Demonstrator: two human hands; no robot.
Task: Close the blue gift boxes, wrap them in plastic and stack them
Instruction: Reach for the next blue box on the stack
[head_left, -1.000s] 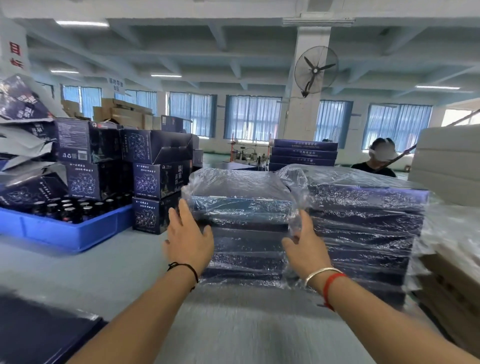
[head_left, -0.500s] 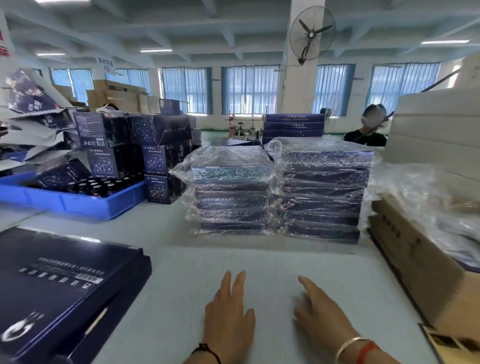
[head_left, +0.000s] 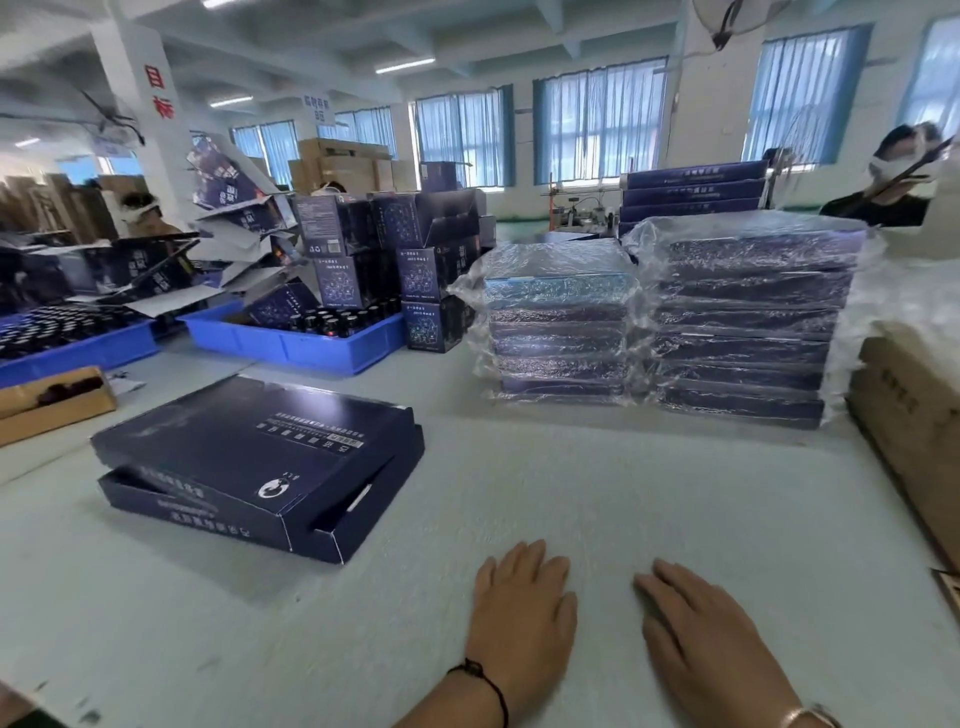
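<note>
Both hands lay flat on the pale bench, fingers straight, holding nothing — the left hand (head_left: 522, 613) with a black cord at the wrist, the right hand (head_left: 711, 639) just beside it. An unwrapped blue gift box (head_left: 260, 462) sat to the left of the hands, its lid skewed and not seated on the base. Farther back stood two stacks of plastic-wrapped boxes, the shorter stack (head_left: 558, 325) touching the taller stack (head_left: 748, 322). A blue tray (head_left: 291, 343) of dark bottles stood behind the open box.
</note>
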